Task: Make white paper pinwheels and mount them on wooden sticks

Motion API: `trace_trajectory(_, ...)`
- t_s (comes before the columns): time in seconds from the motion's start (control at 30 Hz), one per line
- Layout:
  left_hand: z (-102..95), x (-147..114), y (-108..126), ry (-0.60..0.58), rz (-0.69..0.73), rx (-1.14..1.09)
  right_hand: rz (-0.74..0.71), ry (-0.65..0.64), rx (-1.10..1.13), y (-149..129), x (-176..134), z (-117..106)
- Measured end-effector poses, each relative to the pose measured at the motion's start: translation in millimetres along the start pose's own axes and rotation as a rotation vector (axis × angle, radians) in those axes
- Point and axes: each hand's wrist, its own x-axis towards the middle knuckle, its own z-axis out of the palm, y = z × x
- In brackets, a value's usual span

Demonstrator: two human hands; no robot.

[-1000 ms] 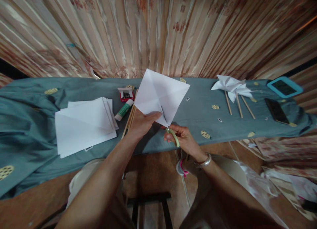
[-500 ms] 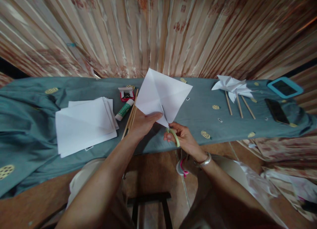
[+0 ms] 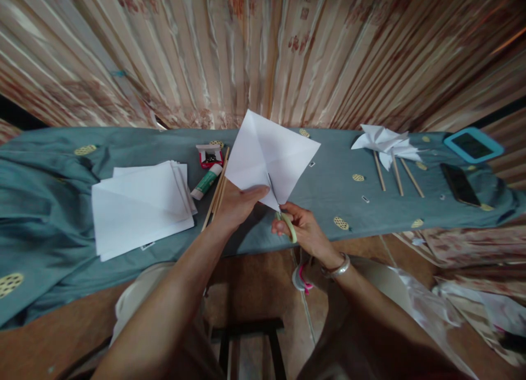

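A creased square sheet of white paper (image 3: 273,152) is held up over the near side of the table. My left hand (image 3: 242,202) grips its lower left part, thumb on top and the other fingers mostly hidden beneath. My right hand (image 3: 302,223) is closed around the pale green handles of a pair of scissors (image 3: 291,226). The scissor blades reach into the paper at its lower corner, along a slit close to my left thumb. Part of the blades is hidden by the sheet.
Left on the cloth-covered table (image 3: 329,182) lie stacked paper sheets (image 3: 139,207), a glue stick (image 3: 206,181), a small red box (image 3: 211,156) and wooden sticks (image 3: 216,199). Right lie paper pinwheels (image 3: 384,141) on sticks, a phone (image 3: 459,184) and a blue-framed device (image 3: 473,144). A curtain (image 3: 255,51) hangs behind.
The paper has shifted very slightly upward. Both hands keep nearly the same place, and the scissors remain in the slit.
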Motion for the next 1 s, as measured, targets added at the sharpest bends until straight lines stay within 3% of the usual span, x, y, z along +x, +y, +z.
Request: trace_trajectory(1.0, -1.6, 3.6, -6.5, -0.022, 0.033, 0.009, 0.011, 0.029, -0.013, -3.7, 0.4, 4.0)
